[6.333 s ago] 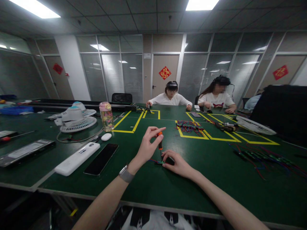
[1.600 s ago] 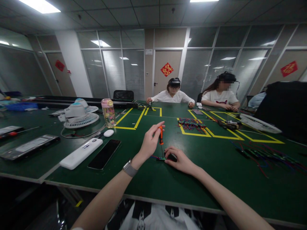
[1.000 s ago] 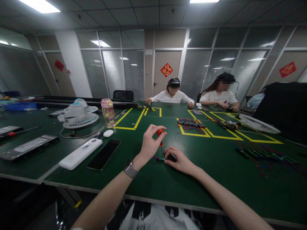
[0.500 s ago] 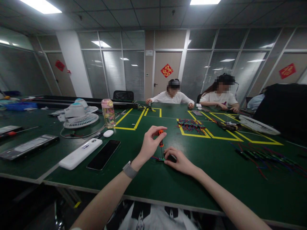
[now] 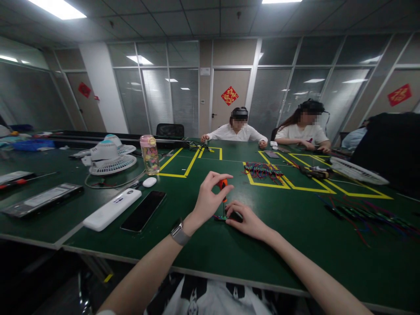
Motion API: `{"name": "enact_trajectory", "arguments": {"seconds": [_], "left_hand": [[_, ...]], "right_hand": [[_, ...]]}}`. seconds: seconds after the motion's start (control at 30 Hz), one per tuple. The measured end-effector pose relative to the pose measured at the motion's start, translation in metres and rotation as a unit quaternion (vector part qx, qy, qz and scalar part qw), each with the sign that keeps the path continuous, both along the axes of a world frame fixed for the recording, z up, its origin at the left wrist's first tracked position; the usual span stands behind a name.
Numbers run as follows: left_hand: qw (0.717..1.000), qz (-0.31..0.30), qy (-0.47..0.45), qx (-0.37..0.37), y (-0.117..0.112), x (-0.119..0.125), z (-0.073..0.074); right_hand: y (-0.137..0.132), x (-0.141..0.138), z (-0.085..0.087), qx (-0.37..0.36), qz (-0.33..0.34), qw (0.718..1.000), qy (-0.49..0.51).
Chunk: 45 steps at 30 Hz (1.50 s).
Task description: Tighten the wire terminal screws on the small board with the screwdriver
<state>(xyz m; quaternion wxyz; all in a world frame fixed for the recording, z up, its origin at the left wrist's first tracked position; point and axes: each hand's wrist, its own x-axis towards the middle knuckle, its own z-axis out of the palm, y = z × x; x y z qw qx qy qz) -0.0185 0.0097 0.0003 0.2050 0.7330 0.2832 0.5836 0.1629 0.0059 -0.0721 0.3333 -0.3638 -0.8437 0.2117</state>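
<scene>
My left hand (image 5: 208, 199) pinches the orange handle of a small screwdriver (image 5: 223, 187) that stands upright, its tip on a small green circuit board (image 5: 219, 217) with coloured wires lying on the green table (image 5: 203, 245). A watch is on that wrist. My right hand (image 5: 246, 219) lies with bent fingers on a small black part beside the board, pressing it to the table; most of that part is hidden under the fingers.
Left of my hands lie a black phone (image 5: 143, 210), a white power bank (image 5: 112, 208) and a white mouse (image 5: 149, 181). A white fan (image 5: 111, 161) and a pink-capped bottle (image 5: 150, 154) stand behind them. Wire bundles (image 5: 262, 171) sit in yellow-taped squares. Two people sit across the table.
My left fingers have shifted round the screwdriver handle, thumb and forefinger now closer over its top. The right hand and the board have stayed in place. The view has drifted slightly.
</scene>
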Motion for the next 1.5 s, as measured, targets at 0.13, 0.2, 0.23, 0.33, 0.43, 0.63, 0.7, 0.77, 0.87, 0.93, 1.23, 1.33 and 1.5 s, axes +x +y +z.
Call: {"name": "enact_trajectory", "arguments": {"seconds": [0.13, 0.2, 0.23, 0.33, 0.43, 0.63, 0.7, 0.77, 0.87, 0.93, 1.23, 1.33, 1.5], "left_hand": [[0.997, -0.069, -0.013, -0.035, -0.0002, -0.0003, -0.0001], [0.994, -0.090, -0.030, -0.048, 0.0008, -0.0003, -0.0008], [0.995, -0.083, -0.034, -0.048, 0.0012, -0.0004, -0.0011], [0.999, -0.027, -0.025, -0.024, 0.0018, -0.0007, -0.0014], [0.999, -0.022, -0.015, -0.020, 0.0020, -0.0007, -0.0014], [0.997, -0.072, -0.020, -0.036, 0.0015, 0.0007, -0.0022], [0.999, -0.040, -0.017, -0.019, 0.0010, 0.0006, -0.0023], [1.000, -0.022, -0.013, -0.017, 0.0010, 0.0003, -0.0023], [0.998, -0.044, -0.014, -0.032, 0.0022, 0.0001, -0.0028], [0.996, -0.072, -0.026, -0.039, 0.0030, 0.0005, -0.0032], [1.000, 0.001, -0.024, -0.014, 0.0016, -0.0005, -0.0016], [0.998, -0.045, -0.022, -0.031, 0.0024, 0.0000, -0.0024], [0.999, -0.017, -0.025, -0.015, 0.0031, 0.0013, -0.0044]], "right_hand": [[-0.0009, -0.0003, 0.0010, 0.002, 0.003, 1.000, -0.004], [-0.0009, -0.0001, 0.0007, 0.003, 0.005, 1.000, -0.005], [-0.0009, 0.0000, 0.0005, 0.004, 0.005, 1.000, -0.006], [-0.0010, 0.0001, 0.0004, 0.005, 0.002, 1.000, -0.009], [-0.0013, -0.0001, 0.0008, 0.008, 0.004, 1.000, -0.008], [-0.0004, -0.0003, -0.0011, 0.013, 0.001, 1.000, -0.008], [0.0000, -0.0004, -0.0020, 0.013, 0.001, 1.000, -0.004], [0.0004, -0.0005, -0.0028, 0.012, 0.002, 1.000, 0.003], [0.0009, -0.0005, -0.0037, 0.009, 0.004, 1.000, 0.009], [0.0011, -0.0005, -0.0041, 0.009, 0.003, 1.000, 0.011], [0.0001, -0.0011, -0.0024, 0.005, 0.002, 1.000, 0.016], [0.0009, -0.0010, -0.0030, 0.006, 0.005, 1.000, 0.017], [0.0022, -0.0012, -0.0049, 0.006, -0.003, 1.000, 0.022]]}}
